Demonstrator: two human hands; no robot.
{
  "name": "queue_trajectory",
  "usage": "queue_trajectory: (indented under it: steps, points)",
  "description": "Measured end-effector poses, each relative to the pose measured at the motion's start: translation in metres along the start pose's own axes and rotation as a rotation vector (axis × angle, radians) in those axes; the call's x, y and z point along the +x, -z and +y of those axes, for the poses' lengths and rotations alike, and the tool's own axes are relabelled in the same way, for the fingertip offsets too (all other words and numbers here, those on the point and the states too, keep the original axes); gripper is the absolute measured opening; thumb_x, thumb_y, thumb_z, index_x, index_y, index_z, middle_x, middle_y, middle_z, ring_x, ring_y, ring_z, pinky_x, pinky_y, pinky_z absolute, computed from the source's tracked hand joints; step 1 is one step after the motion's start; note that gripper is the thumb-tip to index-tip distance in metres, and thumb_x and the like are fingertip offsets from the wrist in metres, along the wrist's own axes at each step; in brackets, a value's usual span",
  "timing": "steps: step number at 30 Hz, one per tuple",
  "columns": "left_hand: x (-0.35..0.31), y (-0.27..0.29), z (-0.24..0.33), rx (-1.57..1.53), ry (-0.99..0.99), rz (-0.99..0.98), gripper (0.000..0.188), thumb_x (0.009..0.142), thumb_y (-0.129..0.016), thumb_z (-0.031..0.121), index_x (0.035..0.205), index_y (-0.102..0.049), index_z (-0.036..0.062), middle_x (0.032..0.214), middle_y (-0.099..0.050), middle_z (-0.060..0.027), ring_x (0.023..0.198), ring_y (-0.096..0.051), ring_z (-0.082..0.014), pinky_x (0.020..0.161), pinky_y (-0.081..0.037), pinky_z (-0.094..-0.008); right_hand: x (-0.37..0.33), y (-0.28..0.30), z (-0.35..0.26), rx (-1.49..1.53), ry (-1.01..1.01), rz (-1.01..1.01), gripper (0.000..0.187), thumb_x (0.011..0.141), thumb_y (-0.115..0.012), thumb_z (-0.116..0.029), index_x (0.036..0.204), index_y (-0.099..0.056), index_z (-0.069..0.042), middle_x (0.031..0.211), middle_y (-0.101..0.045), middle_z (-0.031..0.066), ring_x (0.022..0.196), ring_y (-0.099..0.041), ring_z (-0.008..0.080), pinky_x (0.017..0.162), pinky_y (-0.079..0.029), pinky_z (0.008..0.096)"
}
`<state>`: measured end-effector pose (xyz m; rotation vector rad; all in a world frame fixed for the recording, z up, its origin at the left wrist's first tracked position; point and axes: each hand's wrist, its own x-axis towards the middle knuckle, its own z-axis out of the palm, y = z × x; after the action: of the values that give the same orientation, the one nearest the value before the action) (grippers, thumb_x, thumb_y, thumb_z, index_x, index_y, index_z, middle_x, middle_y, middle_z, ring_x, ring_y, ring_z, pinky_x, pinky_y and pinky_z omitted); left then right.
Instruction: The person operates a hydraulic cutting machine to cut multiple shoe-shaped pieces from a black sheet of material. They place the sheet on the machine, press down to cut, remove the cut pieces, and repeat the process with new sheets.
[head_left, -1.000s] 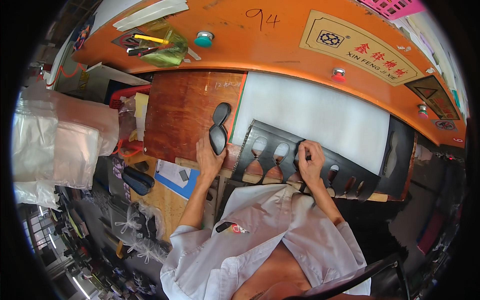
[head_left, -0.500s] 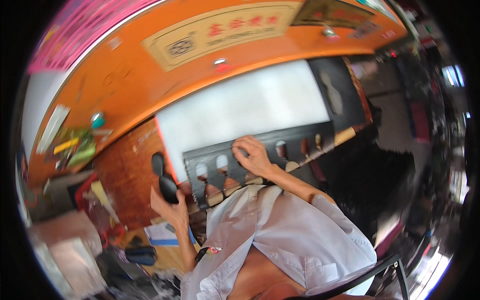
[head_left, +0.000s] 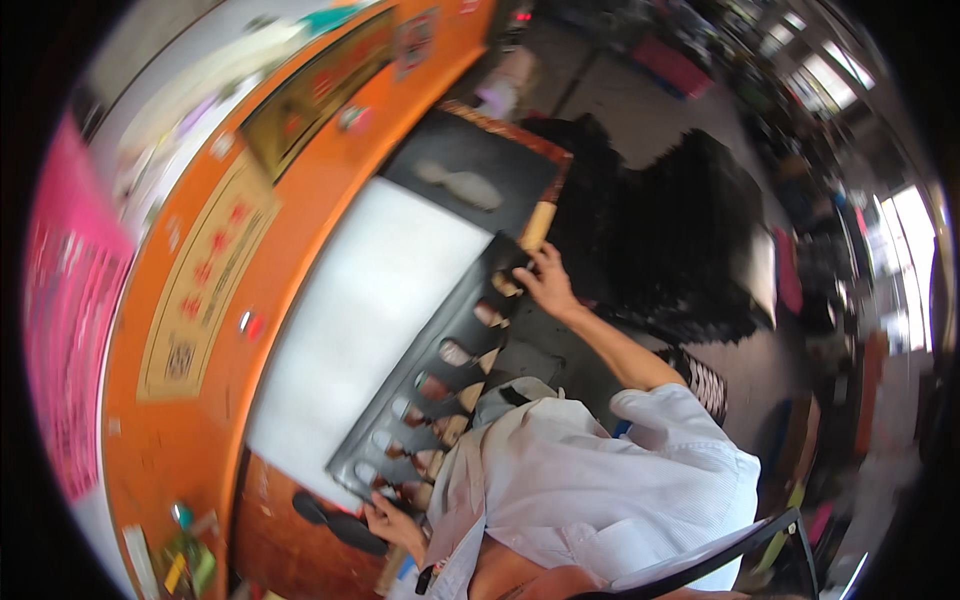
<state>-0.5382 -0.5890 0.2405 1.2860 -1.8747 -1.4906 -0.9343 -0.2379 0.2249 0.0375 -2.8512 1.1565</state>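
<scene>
A long black sheet with a row of sole-shaped cut-outs lies along the near edge of a white board. My right hand grips the sheet's far end, fingers bent over its edge. At the opposite end, my left hand pinches the near corner between thumb and fingers. Two black sole-shaped pieces lie just left of my left hand on a reddish-brown surface. Through the cut-outs, brown and pale patches show.
An orange machine beam with a yellow label runs along the board's far side. Beyond the board is a black panel bearing a grey sole-shaped patch. A tall stack of black sheets stands to the right. Pink slatted plastic is at far left.
The view has turned toward the right. My right hand has moved from the sheet's middle to its far end. My left hand has come from beside the sole pieces onto the sheet's near corner.
</scene>
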Motion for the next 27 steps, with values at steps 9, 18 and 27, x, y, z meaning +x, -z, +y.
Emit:
queue_trajectory:
  steps: [9,18,27]
  points:
    - [0.020,0.007,0.006,0.641,-0.279,-0.043,0.047,0.109,-0.058,0.032,0.092,-0.060,-0.0125,0.071,-0.051,-0.0107,0.068,-0.044,-0.0200,0.061,-0.038,-0.0392,-0.019,0.012,0.052,0.535,-0.167,-0.359,0.035,0.094,-0.082,-0.029,0.101,-0.072,0.003,0.078,-0.061,-0.0023,0.076,-0.053,0.0073,0.064,-0.045,0.0302]
    - [-0.015,-0.069,0.054,0.669,-0.622,-0.251,0.037,0.106,-0.060,0.024,0.095,-0.064,-0.0106,0.077,-0.060,-0.0137,0.070,-0.053,-0.0241,0.063,-0.044,-0.0394,-0.110,0.061,0.156,0.482,-0.426,0.282,0.037,0.099,-0.073,-0.022,0.082,-0.054,0.005,0.073,-0.047,0.0101,0.068,-0.045,0.0120,0.062,-0.040,0.0375]
    - [-0.058,-0.188,0.100,0.386,-1.034,-1.017,0.026,0.104,-0.061,0.016,0.099,-0.069,-0.0088,0.083,-0.068,-0.0167,0.071,-0.063,-0.0282,0.065,-0.050,-0.0395,-0.264,0.183,0.260,0.269,-0.709,1.000,0.042,0.102,-0.068,-0.024,0.074,-0.047,-0.001,0.064,-0.041,0.0098,0.065,-0.052,0.0174,0.062,-0.041,0.0398]
